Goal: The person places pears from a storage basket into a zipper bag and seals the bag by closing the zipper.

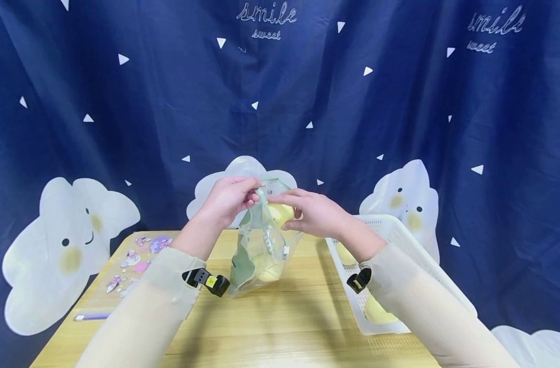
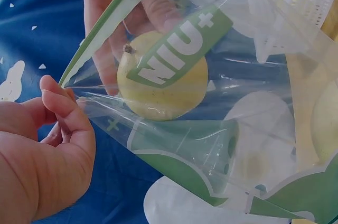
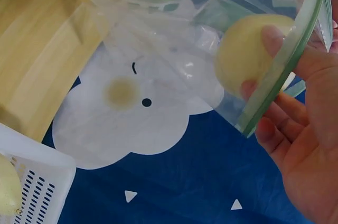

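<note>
A clear zip bag [image 1: 256, 243] with green print and a green seal strip is held up over the table. My left hand [image 1: 233, 197] pinches one side of its mouth, as the left wrist view [image 2: 58, 129] shows closely. My right hand [image 1: 318, 212] grips a pale yellow pear [image 1: 280, 213], its fingertips inside the bag's mouth. In the left wrist view the pear [image 2: 163, 76] shows its stem through the plastic. Lower in the bag lies another pale yellow pear [image 1: 265, 268], partly blurred by the film.
At the right of the wooden table [image 1: 280, 327] stands a white perforated basket [image 1: 390, 225] with pears [image 1: 376, 312] in it, partly behind my right forearm. A sheet with cartoon stickers [image 1: 132, 260] and a purple zip edge lies at the left. A dark blue curtain [image 1: 280, 128] hangs behind.
</note>
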Available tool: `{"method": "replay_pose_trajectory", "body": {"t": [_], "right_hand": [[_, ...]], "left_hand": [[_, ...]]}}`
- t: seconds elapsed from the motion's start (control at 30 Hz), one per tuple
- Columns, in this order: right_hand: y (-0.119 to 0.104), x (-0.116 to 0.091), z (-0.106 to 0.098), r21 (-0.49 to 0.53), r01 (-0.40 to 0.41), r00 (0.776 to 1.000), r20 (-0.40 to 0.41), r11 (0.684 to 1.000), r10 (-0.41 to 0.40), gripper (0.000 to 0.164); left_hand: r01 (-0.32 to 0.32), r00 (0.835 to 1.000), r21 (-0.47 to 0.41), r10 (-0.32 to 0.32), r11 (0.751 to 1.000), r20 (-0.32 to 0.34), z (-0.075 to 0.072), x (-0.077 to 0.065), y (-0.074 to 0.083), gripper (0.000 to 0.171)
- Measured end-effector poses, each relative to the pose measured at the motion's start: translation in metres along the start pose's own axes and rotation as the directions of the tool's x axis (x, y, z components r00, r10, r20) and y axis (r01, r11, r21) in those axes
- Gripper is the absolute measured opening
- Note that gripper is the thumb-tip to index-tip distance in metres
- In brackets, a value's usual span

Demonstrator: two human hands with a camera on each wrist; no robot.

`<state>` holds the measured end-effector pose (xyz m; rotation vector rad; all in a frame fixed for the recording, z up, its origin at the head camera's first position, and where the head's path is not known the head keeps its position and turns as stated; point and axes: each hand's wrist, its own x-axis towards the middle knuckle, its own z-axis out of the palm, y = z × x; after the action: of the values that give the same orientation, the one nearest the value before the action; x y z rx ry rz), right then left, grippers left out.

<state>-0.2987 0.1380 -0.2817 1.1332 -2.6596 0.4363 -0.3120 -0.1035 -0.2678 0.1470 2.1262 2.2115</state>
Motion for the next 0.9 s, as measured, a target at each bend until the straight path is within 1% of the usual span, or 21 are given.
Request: {"method": "replay_pose_trajectory", "body": {"t": [0.1, 0.2, 0.27, 0.33, 0.43, 0.53, 0.6, 0.7, 0.83, 0.9], "right_hand": [[0.002, 0.001, 0.001, 0.003, -0.004, 0.999, 0.034, 1.0, 0.004, 0.068], [0.003, 0.001, 0.0, 0.041, -0.012, 1.0, 0.023, 0.999, 0.011, 0.063], [0.004, 0.0, -0.002, 0.063, -0.008, 1.0, -0.015, 0.998, 0.009, 0.058], [0.006, -0.003, -0.006, 0.08, 0.005, 0.997, -0.078, 0.997, 0.001, 0.051], [0.011, -0.012, -0.014, 0.086, 0.032, 0.983, -0.184, 0.996, -0.015, 0.042], [0.021, -0.027, -0.023, 0.094, 0.028, 0.967, -0.255, 0.995, -0.003, 0.038], [0.029, -0.039, -0.028, 0.099, 0.005, 0.961, -0.274, 0.995, 0.023, 0.037], [0.043, -0.06, -0.032, 0.087, -0.038, 0.959, -0.276, 0.995, 0.061, 0.038], [0.061, -0.087, -0.033, 0.055, -0.076, 0.958, -0.273, 0.996, 0.089, 0.039], [0.067, -0.101, -0.033, 0.032, -0.096, 0.961, -0.258, 0.995, 0.101, 0.039]], "left_hand": [[0.006, 1.0, 0.002, -0.006, 1.0, 0.002, 0.0, 0.0, -0.001, 0.026], [0.015, 1.0, -0.004, -0.015, 1.0, -0.003, -0.001, 0.0, -0.001, 0.026], [0.017, 1.0, -0.01, -0.017, 1.0, -0.014, -0.002, 0.0, -0.001, 0.027], [0.015, 1.0, -0.01, -0.016, 1.0, -0.025, -0.003, -0.001, 0.0, 0.026], [0.013, 0.999, -0.004, -0.013, 1.0, -0.03, -0.004, -0.001, 0.0, 0.025], [0.009, 1.0, 0.002, -0.009, 1.0, -0.024, -0.005, -0.002, -0.001, 0.026], [0.007, 1.0, 0.002, -0.007, 1.0, -0.025, -0.005, -0.003, -0.001, 0.027], [0.007, 1.0, 0.006, -0.007, 1.0, -0.02, -0.006, -0.004, 0.001, 0.029], [0.003, 1.0, 0.024, -0.003, 1.0, -0.009, -0.011, -0.005, 0.003, 0.03], [-0.001, 1.0, 0.03, 0.002, 1.0, -0.011, -0.014, -0.005, 0.003, 0.031]]}}
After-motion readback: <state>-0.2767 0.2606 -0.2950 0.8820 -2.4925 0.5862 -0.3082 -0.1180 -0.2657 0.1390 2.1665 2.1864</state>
